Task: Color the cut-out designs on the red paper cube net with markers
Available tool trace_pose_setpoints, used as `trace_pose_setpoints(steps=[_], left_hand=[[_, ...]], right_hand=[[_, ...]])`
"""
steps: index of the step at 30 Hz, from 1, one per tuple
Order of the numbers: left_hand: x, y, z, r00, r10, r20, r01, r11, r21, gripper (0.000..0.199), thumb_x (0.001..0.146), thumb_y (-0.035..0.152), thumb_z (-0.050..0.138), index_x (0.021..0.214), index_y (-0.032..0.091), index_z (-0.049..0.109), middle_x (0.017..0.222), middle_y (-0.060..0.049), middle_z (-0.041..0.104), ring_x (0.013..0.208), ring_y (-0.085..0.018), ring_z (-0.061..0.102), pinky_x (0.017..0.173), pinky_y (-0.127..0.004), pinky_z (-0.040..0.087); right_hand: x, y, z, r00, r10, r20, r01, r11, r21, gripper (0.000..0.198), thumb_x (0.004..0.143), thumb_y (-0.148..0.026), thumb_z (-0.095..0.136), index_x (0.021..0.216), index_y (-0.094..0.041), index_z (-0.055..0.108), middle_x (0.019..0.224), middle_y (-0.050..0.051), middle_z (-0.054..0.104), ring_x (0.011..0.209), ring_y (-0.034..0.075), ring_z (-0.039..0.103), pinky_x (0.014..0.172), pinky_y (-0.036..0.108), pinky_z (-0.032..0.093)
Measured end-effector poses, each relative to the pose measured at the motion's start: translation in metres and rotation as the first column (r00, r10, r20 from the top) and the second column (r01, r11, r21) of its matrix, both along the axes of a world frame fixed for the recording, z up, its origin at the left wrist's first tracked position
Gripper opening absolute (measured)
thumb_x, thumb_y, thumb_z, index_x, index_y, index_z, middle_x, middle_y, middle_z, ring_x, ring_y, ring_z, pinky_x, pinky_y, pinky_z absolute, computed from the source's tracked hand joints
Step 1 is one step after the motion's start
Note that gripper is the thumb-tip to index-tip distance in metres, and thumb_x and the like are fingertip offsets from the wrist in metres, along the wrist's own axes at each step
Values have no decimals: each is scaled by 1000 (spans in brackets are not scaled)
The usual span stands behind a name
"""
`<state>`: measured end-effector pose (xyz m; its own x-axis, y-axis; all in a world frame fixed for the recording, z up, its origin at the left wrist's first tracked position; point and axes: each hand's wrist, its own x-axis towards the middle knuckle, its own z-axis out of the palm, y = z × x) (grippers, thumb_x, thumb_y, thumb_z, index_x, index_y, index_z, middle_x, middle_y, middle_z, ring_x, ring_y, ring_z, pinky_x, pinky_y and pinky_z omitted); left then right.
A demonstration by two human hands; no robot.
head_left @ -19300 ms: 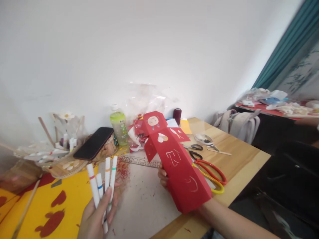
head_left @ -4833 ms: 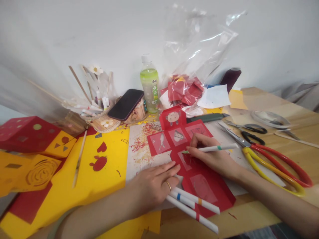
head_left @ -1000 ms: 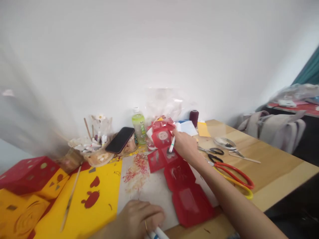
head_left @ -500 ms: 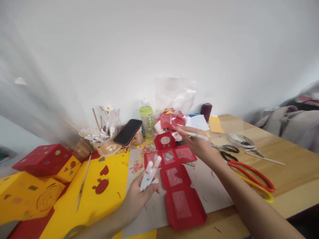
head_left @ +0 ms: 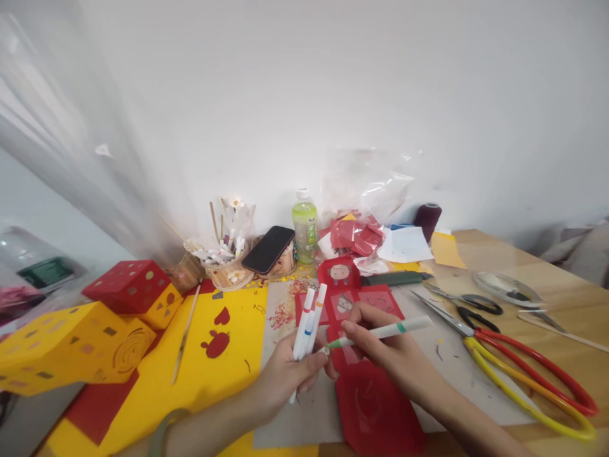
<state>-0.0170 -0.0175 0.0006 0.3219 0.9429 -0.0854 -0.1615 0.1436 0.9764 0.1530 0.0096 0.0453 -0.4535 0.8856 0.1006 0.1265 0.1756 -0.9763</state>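
My left hand (head_left: 278, 377) is closed around white felt-tip markers (head_left: 311, 320), which stand upright with red, blue and orange bands showing. In my right hand (head_left: 380, 339) is a green felt-tip marker (head_left: 404, 326), its uncapped tip pointing left. That tip is right by the left fingertips, near a small pale end that looks like a cap. Under both hands lies a flat red paper box cutout (head_left: 380, 412) with clear window panels. A drawn animal face (head_left: 340, 273) shows on its top panel, and my right hand hides part of the middle.
Large red-and-yellow-handled scissors (head_left: 523, 374) and black-handled scissors (head_left: 480, 303) lie right. Yellow card (head_left: 190, 393) and decorated paper boxes (head_left: 128, 289) are left. Behind stand a green bottle (head_left: 304, 228), a phone (head_left: 269, 249), a marker basket (head_left: 228, 274) and red paper scraps (head_left: 356, 235).
My right hand has come down and nearer to my left hand, bringing the green marker's tip to the left fingertips. The view has shifted left.
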Motion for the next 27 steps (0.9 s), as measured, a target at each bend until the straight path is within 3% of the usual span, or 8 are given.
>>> trace_pose_setpoints(steps=[15, 22, 27], left_hand=[[-1, 1, -5, 983, -164, 78, 168, 985, -40, 46, 70, 57, 61, 76, 16, 41, 54, 0, 61, 28, -2, 32, 28, -15, 18], [-3, 3, -7, 991, -121, 50, 121, 993, 1, 45, 73, 57, 58, 82, 15, 42, 51, 4, 54, 31, -2, 31, 31, -15, 20], [-2, 2, -4, 995, -99, -8, 99, 994, 42, 47, 72, 60, 56, 78, 16, 41, 45, 8, 43, 32, -3, 28, 33, -16, 19]], right_hand=[[-12, 8, 0, 1000, 0, 18, 2, 994, -107, 33, 77, -47, 54, 62, -18, 45, 56, -6, 36, 50, 8, 32, 45, 22, 27], [-24, 5, -11, 998, 12, -57, -17, 997, -81, 32, 83, -43, 44, 62, -19, 45, 60, -3, 46, 57, 11, 43, 54, 23, 36], [-33, 6, -19, 991, -17, -131, 1, 993, -122, 29, 83, -38, 44, 61, -19, 40, 58, -4, 42, 55, 10, 40, 54, 23, 34]])
